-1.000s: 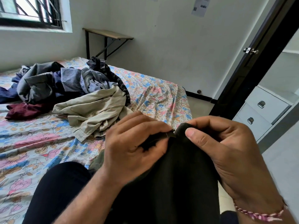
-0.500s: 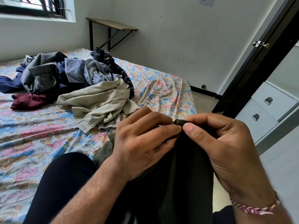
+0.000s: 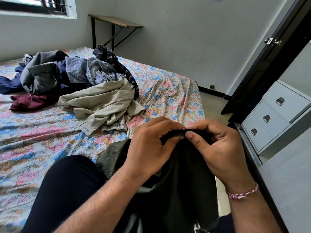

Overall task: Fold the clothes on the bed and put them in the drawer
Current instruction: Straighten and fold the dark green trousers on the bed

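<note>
A dark green-black garment (image 3: 181, 185) hangs over my lap. My left hand (image 3: 149, 148) and my right hand (image 3: 218, 147) both pinch its top edge, fingertips almost touching. A pile of unfolded clothes lies on the floral bed (image 3: 38, 140): a beige garment (image 3: 104, 103) in front, grey and blue shirts (image 3: 75, 73) behind it, a maroon piece (image 3: 27, 101) at the left. A checked olive cloth (image 3: 111, 153) lies under the dark garment. Grey drawers (image 3: 276, 115) with metal handles, all closed, stand at the right.
A dark door (image 3: 262, 68) with a knob stands open between bed and drawers. A small wall table (image 3: 116, 22) is at the far end of the bed, below a window. My dark trouser leg (image 3: 64, 190) lies on the bed.
Both hands have slid closer together along the garment's top edge, flattening it. The view has tilted down a little.
</note>
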A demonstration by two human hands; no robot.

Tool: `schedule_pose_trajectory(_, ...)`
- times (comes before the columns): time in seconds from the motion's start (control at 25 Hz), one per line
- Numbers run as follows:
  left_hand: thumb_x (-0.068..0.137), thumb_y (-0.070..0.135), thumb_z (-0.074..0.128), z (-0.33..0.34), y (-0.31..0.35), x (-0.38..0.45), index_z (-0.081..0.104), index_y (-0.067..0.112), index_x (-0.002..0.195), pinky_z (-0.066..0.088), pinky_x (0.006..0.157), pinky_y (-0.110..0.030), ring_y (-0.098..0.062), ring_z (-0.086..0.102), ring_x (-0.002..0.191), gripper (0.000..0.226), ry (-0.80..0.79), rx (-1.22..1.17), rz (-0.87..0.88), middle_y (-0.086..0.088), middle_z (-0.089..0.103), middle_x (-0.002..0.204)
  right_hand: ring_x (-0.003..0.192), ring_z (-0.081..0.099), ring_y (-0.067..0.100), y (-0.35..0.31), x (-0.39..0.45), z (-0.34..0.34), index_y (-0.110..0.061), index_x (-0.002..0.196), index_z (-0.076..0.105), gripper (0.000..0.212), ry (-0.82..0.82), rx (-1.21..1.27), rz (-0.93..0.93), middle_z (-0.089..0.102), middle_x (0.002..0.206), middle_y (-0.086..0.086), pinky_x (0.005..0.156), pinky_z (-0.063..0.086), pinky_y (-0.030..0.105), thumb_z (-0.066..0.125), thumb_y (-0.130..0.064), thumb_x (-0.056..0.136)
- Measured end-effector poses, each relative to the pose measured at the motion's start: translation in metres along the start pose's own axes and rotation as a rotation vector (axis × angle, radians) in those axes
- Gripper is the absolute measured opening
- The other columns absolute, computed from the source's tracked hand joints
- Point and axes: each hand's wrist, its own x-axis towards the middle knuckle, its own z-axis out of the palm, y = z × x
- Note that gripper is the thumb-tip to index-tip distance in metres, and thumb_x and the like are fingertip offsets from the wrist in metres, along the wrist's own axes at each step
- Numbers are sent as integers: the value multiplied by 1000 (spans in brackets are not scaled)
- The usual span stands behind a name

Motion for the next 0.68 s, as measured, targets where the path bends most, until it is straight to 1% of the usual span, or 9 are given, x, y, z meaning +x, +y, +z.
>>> schedule_pose_trajectory(0.04,84,4,84,1,0,0,80,14,99,59,78,-37,-8,71,90,18,4,5,-16,9,74,94,89,72,6,1,-1,1,-21,92,77,10,21,-22,-13,76,90,-10,82,53,16,80,-17,83)
schedule_pose_trajectory(0.12,83,9,82,0,0,2,78,18,93,57,76,-38,-7,70,88,14,-11,33,-47,12,72,91,88,72,6,3,-3,2,-20,92,77,11,40,-81,-38,76,89,-11,81,53,16,82,-13,84)
schedule_pose_trajectory(0.2,80,19,81,-1,0,3,76,22,89,55,75,-36,-5,67,86,11,-43,71,-83,15,70,88,90,72,3,3,-7,4,-16,93,78,12,54,-138,-87,76,90,-13,83,52,14,82,-9,84)
schedule_pose_trajectory(0.28,76,23,79,0,3,2,75,25,86,54,73,-33,-3,65,83,11,-38,84,-126,16,69,85,94,71,0,3,-12,8,-13,92,78,12,79,-164,-142,76,92,-13,86,51,12,82,-6,83)
schedule_pose_trajectory(0.44,74,22,78,4,2,-2,75,26,84,55,76,-32,-3,66,85,11,10,76,-142,17,70,84,106,71,7,7,-19,16,-8,94,77,10,120,-160,-171,76,105,-5,95,54,23,80,-3,86)
schedule_pose_trajectory(0.52,73,24,76,6,2,-2,74,27,83,55,76,-31,-2,66,85,10,23,86,-150,18,70,83,108,71,8,9,-21,18,-8,94,77,10,128,-155,-168,76,107,-4,96,54,24,79,-1,86)
schedule_pose_trajectory(0.6,74,27,75,9,0,-3,73,27,84,55,74,-31,-1,65,82,10,24,123,-146,18,69,82,104,71,6,10,-21,18,-9,95,77,10,103,-171,-150,76,104,-7,94,54,22,78,-2,88)
schedule_pose_trajectory(0.64,75,29,75,9,-3,-4,74,27,85,55,74,-32,-2,65,82,10,-7,150,-132,17,69,83,99,71,4,12,-20,17,-12,95,76,10,78,-195,-127,76,99,-11,90,54,18,78,-4,88)
schedule_pose_trajectory(0.68,78,30,75,9,-8,-3,74,27,88,56,74,-33,-4,66,83,11,-73,177,-106,16,69,86,93,71,1,15,-19,16,-16,93,76,10,53,-234,-85,74,93,-15,84,52,14,78,-8,89)
